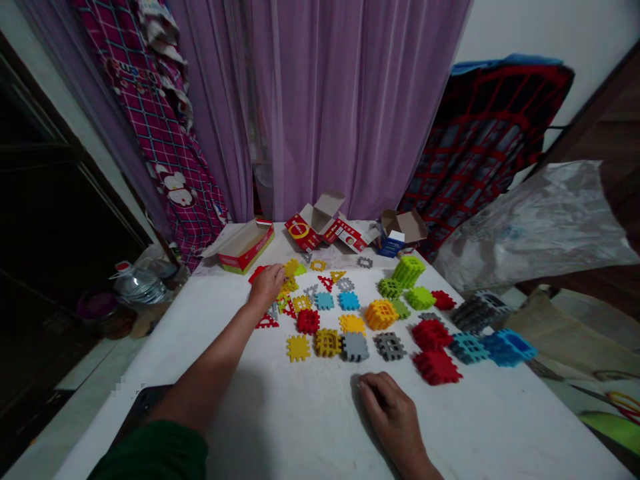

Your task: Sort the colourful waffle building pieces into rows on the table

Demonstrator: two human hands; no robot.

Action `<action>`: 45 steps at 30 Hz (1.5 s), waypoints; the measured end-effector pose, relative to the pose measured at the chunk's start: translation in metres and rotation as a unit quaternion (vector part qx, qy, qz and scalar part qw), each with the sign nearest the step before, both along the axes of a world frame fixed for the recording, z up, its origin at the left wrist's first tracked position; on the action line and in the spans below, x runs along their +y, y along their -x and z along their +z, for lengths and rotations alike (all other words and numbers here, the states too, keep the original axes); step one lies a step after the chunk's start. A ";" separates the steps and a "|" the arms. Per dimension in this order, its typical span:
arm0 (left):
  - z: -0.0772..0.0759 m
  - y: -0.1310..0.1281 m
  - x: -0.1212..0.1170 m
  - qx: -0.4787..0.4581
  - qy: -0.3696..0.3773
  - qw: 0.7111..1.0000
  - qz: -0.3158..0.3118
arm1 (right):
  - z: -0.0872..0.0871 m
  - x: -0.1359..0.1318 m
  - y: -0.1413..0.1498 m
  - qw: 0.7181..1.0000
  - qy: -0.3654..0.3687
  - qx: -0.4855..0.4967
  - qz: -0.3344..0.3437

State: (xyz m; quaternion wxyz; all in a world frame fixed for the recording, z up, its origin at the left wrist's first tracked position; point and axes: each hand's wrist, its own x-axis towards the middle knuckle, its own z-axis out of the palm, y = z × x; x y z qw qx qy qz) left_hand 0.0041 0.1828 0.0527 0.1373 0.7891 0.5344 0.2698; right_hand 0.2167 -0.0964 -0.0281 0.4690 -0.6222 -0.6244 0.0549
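My left hand (267,284) reaches over the far left of the table, among yellow and red interlocking plastic building pieces. Its fingers are curled down and closed, and what they hold is hidden. A yellow piece (291,268) lies right by its fingertips. My right hand (393,410) rests loosely curled on the near part of the table, with nothing visible in it. Ahead of it lie a grey stack (355,347), a dark grey piece (390,346) and a red stack (437,367). Farther in are a red stack (308,321) and an orange stack (381,314).
Opened cartons stand along the back edge: a red-green box (246,248), a red box (304,232) and a blue box (391,244). Blue stacks (509,347) sit at the right edge, green stacks (408,271) farther back. A dark flat object (143,408) lies beneath my left forearm.
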 end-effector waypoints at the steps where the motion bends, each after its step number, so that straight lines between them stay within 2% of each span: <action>1: -0.002 0.012 -0.012 -0.032 0.034 0.999 0.013 | 0.000 0.000 0.000 1.000 0.001 0.002 0.000; 3: -0.009 0.037 -0.039 -0.110 0.124 0.986 0.025 | -0.001 0.000 0.000 1.000 0.000 0.010 -0.005; 6: -0.022 0.059 -0.081 -0.191 0.276 0.942 -0.019 | -0.003 0.000 0.000 1.000 0.005 0.015 -0.010; 8: -0.030 0.062 -0.101 -0.191 0.331 0.923 -0.054 | -0.004 0.000 0.000 1.000 0.008 0.011 -0.015; 10: -0.037 0.057 -0.110 -0.175 0.349 0.918 -0.072 | -0.004 0.000 0.000 1.000 0.005 0.002 -0.020; 17: -0.048 0.037 -0.102 -0.081 0.315 0.938 -0.119 | -0.003 0.000 0.000 0.999 -0.006 -0.017 -0.034; 21: -0.042 0.036 -0.104 -0.010 0.267 0.957 -0.113 | -0.004 0.000 -0.001 0.999 0.012 -0.023 -0.033; 26: -0.034 0.037 -0.118 0.053 0.215 0.972 -0.081 | -0.002 -0.001 -0.001 0.998 0.036 -0.019 -0.038; 32: -0.032 0.040 -0.137 0.114 0.155 0.973 -0.132 | -0.002 -0.001 -0.001 0.999 0.037 -0.020 -0.034; 45: -0.030 0.030 -0.141 0.146 0.137 0.975 -0.101 | -0.001 -0.001 0.000 0.999 0.032 -0.018 -0.031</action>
